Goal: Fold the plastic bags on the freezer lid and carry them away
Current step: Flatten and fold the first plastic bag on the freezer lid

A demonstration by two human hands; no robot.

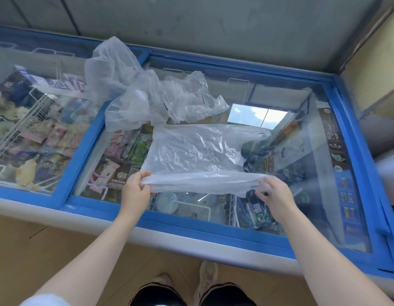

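We hold 1 clear plastic bag flat on the freezer lid, just above the centre of the view. Our left hand pinches the bag's near-left corner at about 7 o'clock from the bag's middle, thumb and fingers curled over the rolled edge. Our right hand grips the near-right corner at about 5 o'clock, fingers closed on the plastic. The near edge of the bag is turned up into a narrow band between our 2 hands. A crumpled heap of plastic bags lies on the lid at 11 o'clock from the flat bag, touching its far edge. Under the glass, packaged frozen goods fill wire baskets. Our 2 shoes show on the floor at 6 o'clock.
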